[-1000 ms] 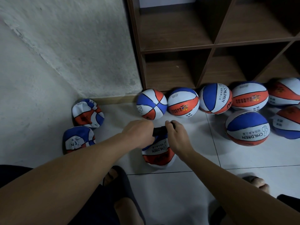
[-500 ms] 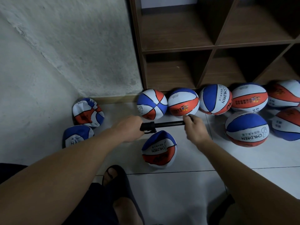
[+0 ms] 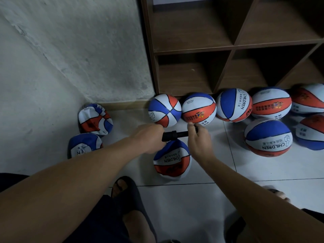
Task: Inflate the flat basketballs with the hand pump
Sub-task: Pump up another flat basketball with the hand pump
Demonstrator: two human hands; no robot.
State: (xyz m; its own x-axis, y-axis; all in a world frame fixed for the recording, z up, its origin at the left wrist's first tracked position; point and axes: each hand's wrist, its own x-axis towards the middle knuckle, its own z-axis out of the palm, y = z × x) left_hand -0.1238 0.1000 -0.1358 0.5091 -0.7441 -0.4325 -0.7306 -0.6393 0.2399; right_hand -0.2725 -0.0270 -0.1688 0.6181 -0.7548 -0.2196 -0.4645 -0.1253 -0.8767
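with my left hand [image 3: 150,137] gripping the hand pump [image 3: 175,135] body and my right hand [image 3: 199,137] gripping its handle just above the half-flat basketball [image 3: 172,159], a skewed stroke could bend the needle or pop it loose.

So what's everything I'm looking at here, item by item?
Hand pump: one, black, held level above the ball being filled.
Ball being filled: one, blue, white and red, still crumpled, on the floor between the arms.
Flat balls: two, same colours, by the wall at left.
Round balls: seven, same colours, along the foot of the shelf and to the right.
Shelf unit: one, dark brown wood, open cubbies, behind the balls.
Floor tiles: white.
Wall: rough, pale grey, at left.
Left hand: grips the pump's left end.
Right hand: grips its right end.
Feet: two, in dark slippers, bottom.
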